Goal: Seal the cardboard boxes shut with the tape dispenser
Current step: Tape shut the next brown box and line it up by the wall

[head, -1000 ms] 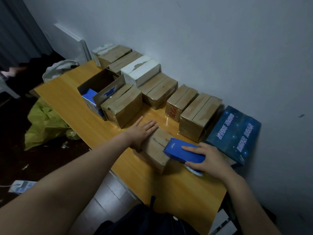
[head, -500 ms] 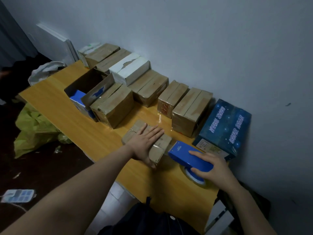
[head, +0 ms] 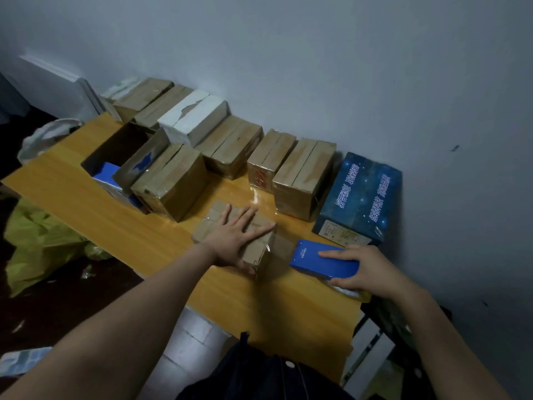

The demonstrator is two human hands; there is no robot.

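A small flat cardboard box [head: 209,225] lies near the front of the yellow wooden table [head: 86,206]. My left hand [head: 235,236] presses flat on its top, fingers spread. To its right my right hand [head: 362,268] grips a blue tape dispenser [head: 320,259], which rests on the table a short way from the box. A clear strip of tape [head: 281,249] stretches between the box's right end and the dispenser.
Several taped brown boxes [head: 302,174] line the wall, with a white one [head: 196,119] among them. An open box [head: 121,151] holds a blue item. A dark blue printed box [head: 360,197] sits at the right. A yellow-green bag [head: 37,241] lies on the floor.
My right hand pulled the dispenser off the box's end and away to the right, drawing tape out. My left hand slid further onto the box top.
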